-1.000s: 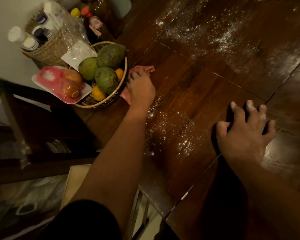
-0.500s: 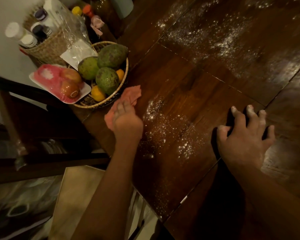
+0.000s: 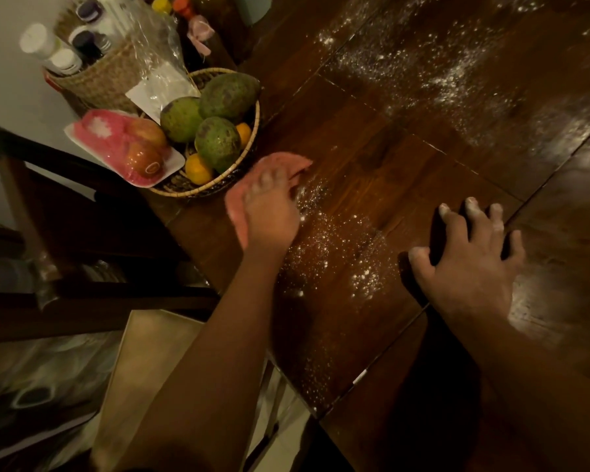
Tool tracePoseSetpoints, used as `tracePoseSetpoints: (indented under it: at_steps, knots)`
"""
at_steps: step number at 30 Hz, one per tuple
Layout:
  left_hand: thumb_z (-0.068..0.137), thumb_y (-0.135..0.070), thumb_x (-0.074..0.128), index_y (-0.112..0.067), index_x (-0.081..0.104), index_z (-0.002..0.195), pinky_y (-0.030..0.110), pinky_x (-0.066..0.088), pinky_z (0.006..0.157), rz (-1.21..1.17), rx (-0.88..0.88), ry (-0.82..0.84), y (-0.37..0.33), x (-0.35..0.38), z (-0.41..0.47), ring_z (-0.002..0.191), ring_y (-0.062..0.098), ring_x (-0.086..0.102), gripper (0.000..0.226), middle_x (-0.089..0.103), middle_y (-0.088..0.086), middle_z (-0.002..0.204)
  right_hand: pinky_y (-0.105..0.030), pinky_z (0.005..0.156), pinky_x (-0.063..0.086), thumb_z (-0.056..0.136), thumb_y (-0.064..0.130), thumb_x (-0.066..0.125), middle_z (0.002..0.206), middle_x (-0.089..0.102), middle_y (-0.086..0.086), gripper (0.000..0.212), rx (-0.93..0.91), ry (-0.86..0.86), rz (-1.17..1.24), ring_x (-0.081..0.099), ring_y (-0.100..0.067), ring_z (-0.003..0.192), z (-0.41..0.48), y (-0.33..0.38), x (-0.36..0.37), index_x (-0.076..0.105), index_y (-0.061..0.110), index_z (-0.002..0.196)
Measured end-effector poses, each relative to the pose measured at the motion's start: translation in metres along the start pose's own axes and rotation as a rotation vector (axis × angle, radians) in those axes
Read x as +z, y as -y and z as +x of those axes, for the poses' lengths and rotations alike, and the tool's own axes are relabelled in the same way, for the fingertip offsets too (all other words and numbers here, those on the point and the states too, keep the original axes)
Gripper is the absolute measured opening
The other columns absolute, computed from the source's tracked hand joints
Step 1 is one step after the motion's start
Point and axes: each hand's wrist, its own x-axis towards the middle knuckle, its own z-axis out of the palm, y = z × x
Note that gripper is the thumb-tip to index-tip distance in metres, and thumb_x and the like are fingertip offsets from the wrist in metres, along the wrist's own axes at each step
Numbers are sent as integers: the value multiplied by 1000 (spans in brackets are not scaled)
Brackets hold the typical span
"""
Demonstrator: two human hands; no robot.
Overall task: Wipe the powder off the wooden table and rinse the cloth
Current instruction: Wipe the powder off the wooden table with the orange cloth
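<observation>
A pink cloth (image 3: 280,163) lies flat on the dark wooden table (image 3: 382,148), beside the fruit basket. My left hand (image 3: 269,209) presses down on the cloth, fingers spread over it. White powder (image 3: 334,247) is scattered just right of that hand, and a wider patch of powder (image 3: 423,69) covers the far boards. My right hand (image 3: 470,260) rests flat on the table with fingers apart and powder on its fingertips, holding nothing.
A wicker basket (image 3: 232,185) of green and orange fruit stands at the table's left edge, with a pink packet of apples (image 3: 126,148) leaning on it. Behind is a woven basket of bottles (image 3: 96,76). A dark chair (image 3: 65,206) stands left of the table.
My left hand slid the cloth back toward me along the table edge, then slightly forward and right again to the powder's edge. My right hand stayed planted.
</observation>
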Motion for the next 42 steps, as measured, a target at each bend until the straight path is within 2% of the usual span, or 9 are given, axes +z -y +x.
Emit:
tracePoseSetpoints:
  at_steps: [6, 8, 13, 19, 22, 25, 32, 39, 42]
  knots:
    - [93, 10, 41, -32, 43, 147, 33, 12, 126, -178, 519, 263, -22, -6, -1, 149, 14, 24, 68, 32, -4, 160, -57, 121, 7, 87, 52, 46, 162, 28, -8, 66, 11, -3, 20, 8, -27, 155, 0, -1, -1, 40, 26, 148]
    - [90, 15, 47, -38, 55, 134, 19, 23, 120, -262, 495, 201, 9, -13, 7, 142, 5, 33, 69, 40, -13, 153, -57, 121, 7, 90, 50, 50, 163, 27, -7, 64, 16, 10, 31, 6, -26, 155, 0, -1, -1, 39, 26, 148]
    - [92, 5, 42, -23, 27, 157, 47, 17, 124, -108, 49, 3, 31, 6, 12, 151, 21, 22, 72, 26, 2, 163, -56, 122, 5, 91, 49, 49, 162, 27, -7, 61, 20, 14, 47, 6, -26, 156, 1, -1, -1, 39, 26, 147]
    - [94, 8, 36, -30, 35, 153, 46, 16, 125, -164, 407, 207, -22, 5, -9, 150, 19, 24, 70, 31, -1, 161, -56, 122, 5, 92, 46, 53, 162, 27, -7, 60, 30, 22, 48, 5, -25, 156, 2, 0, -3, 40, 26, 147]
    - [96, -3, 40, -34, 45, 146, 42, 41, 112, -74, 287, -16, -25, 7, 35, 134, 15, 48, 59, 47, -5, 151, -55, 123, 5, 92, 46, 53, 162, 26, -6, 59, 30, 16, 55, 5, -24, 156, 1, 1, -3, 41, 27, 147]
    - [96, -7, 39, -20, 32, 154, 49, 27, 119, -20, 80, -19, -50, 16, 63, 144, 30, 35, 60, 37, 9, 158, -54, 123, 4, 92, 45, 53, 162, 26, -4, 58, 41, 19, 53, 4, -23, 156, 2, 0, -2, 41, 28, 146]
    - [91, -5, 41, -30, 49, 143, 41, 15, 124, -223, 679, 285, -46, 12, -2, 145, 15, 32, 58, 43, -2, 154, -53, 122, 6, 89, 50, 44, 161, 29, -4, 60, 36, -2, 60, 8, -23, 155, 1, -1, -2, 42, 29, 145]
    - [90, 0, 39, -27, 48, 146, 45, 32, 117, -120, 79, -92, -8, 1, 24, 139, 20, 42, 62, 48, -2, 150, -53, 123, 6, 92, 46, 51, 162, 27, -3, 57, 43, 3, 53, 6, -23, 156, 2, -1, -1, 41, 30, 146]
    - [91, 7, 40, -22, 48, 146, 45, 19, 123, -205, 297, 119, -43, 4, -5, 146, 23, 33, 63, 40, 4, 156, -53, 123, 6, 91, 46, 50, 162, 27, -3, 57, 43, 8, 47, 5, -22, 156, 2, -1, -1, 41, 30, 146]
